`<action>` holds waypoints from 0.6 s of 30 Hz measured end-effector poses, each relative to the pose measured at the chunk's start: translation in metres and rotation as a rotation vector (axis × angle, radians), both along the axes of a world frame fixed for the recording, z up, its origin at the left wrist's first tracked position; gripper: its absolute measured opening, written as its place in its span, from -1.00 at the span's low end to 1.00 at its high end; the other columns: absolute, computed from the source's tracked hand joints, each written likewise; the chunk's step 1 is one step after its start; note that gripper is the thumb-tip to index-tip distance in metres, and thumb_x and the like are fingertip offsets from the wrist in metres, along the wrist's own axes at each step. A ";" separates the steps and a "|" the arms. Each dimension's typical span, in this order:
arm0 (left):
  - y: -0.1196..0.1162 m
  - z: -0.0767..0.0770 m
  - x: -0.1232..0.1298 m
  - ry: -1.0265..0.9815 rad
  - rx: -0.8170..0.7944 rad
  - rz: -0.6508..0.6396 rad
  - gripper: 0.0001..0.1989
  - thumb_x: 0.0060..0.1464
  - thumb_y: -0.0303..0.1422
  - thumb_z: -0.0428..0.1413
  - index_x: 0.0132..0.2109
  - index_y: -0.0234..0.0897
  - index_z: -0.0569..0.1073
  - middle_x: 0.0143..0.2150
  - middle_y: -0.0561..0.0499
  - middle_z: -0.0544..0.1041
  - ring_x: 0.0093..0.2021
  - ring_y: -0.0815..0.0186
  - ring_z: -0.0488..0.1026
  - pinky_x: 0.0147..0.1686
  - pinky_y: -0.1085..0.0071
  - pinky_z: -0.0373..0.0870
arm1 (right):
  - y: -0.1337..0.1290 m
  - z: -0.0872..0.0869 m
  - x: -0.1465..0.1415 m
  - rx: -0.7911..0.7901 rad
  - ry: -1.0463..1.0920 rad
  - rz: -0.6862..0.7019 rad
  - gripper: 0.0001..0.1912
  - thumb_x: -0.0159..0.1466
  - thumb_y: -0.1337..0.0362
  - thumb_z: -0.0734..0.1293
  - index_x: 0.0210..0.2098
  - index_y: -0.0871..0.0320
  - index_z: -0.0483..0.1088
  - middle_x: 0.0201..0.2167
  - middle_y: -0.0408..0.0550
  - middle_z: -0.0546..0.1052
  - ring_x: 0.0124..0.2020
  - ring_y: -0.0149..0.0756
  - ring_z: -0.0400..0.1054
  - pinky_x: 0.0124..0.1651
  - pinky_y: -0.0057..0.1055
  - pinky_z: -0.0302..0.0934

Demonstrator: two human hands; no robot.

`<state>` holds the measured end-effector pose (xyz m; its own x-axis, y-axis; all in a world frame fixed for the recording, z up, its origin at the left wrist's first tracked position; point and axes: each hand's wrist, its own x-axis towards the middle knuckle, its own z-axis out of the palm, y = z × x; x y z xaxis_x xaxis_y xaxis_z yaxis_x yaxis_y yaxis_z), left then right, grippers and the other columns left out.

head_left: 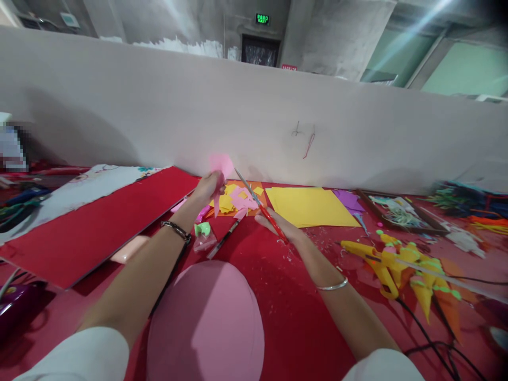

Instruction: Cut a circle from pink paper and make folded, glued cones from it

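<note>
My left hand (pixel 212 187) pinches a piece of pink paper (pixel 222 163), which sticks up above the fingers, with a narrow strip hanging below. To its right, my right hand (pixel 278 223) holds red-handled scissors (pixel 259 203), blades pointing up and left near the paper's edge. Whether the blades touch the paper is hard to tell. Yellow scraps (pixel 225 201) and pink scraps (pixel 242 198) lie under and between the hands. A large pink paper oval (pixel 214 323) rests on the red table in front of me.
Yellow sheets (pixel 313 205) lie right of the scraps. A yellow glue gun (pixel 369 256) with a cable and yellow cones (pixel 424 280) stand at right, near a tray (pixel 405 214). A red board (pixel 107 222) slants at left. Behind rises a white partition (pixel 166 111).
</note>
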<state>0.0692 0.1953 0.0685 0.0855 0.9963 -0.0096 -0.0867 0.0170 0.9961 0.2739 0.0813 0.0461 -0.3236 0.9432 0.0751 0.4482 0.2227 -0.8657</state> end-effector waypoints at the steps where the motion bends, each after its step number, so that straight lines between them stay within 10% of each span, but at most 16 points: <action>1: 0.000 0.000 0.004 -0.010 -0.004 0.005 -0.69 0.14 -0.28 0.01 0.00 -0.33 0.31 -0.05 -0.10 0.38 -0.14 0.26 0.39 -0.19 0.21 0.39 | -0.001 0.000 -0.002 -0.005 -0.001 0.005 -0.64 0.12 -0.06 0.24 -0.37 0.13 0.23 -0.43 -0.14 0.28 -0.36 -0.34 0.19 -0.22 -0.36 0.12; 18: -0.001 -0.007 0.019 -0.011 0.182 0.121 -0.71 0.14 -0.27 0.00 -0.03 -0.33 0.33 -0.09 -0.08 0.40 -0.19 0.30 0.41 -0.23 0.26 0.40 | -0.001 -0.001 -0.009 -0.027 -0.021 0.008 -0.64 0.12 -0.04 0.25 -0.30 0.13 0.20 -0.33 -0.12 0.32 -0.25 -0.30 0.21 -0.10 -0.28 0.12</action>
<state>0.0878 0.1939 0.0616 -0.0359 0.9844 0.1721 -0.0882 -0.1746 0.9807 0.2646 0.0804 0.0453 -0.3324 0.9422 0.0427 0.4650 0.2031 -0.8617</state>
